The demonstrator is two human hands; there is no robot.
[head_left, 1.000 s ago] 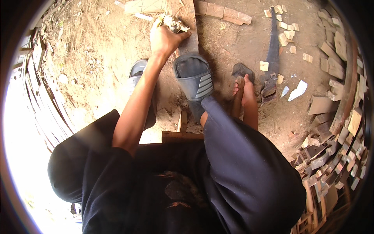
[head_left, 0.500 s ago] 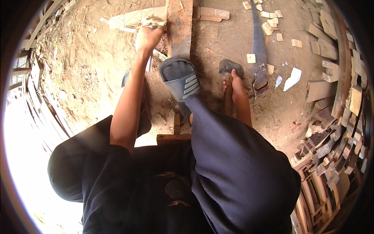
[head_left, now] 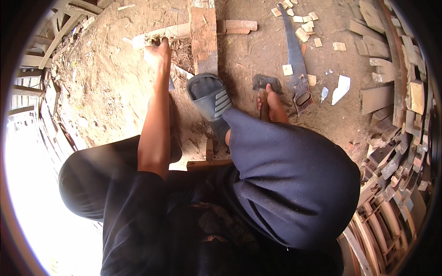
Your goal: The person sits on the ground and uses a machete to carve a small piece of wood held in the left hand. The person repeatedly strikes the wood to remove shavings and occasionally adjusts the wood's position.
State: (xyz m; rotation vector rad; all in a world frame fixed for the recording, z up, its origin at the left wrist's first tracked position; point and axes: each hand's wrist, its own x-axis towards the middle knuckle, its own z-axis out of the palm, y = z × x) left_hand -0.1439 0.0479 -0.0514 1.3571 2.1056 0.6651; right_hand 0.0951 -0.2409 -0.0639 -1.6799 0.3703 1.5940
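My left hand is closed around a pale, rough clump that looks like wood shavings or scrap, over the left end of a long pale wooden piece. The fingers partly hide it. That wooden piece passes beneath a worn plank, and its notched end shows on the right. My right hand grips the handle of a hammer, whose dark, blocky head is near the ground. My foot in a dark striped slipper rests at the plank's near end.
A handsaw lies right of the hammer, with small wood blocks around it. A white shard lies farther right. Stacked wood offcuts line the right side. Slats and boards stand at the left.
My left hand has moved left with the clump, away from the plank's edge. My right hand still holds the hammer low. The whole view has shifted slightly.
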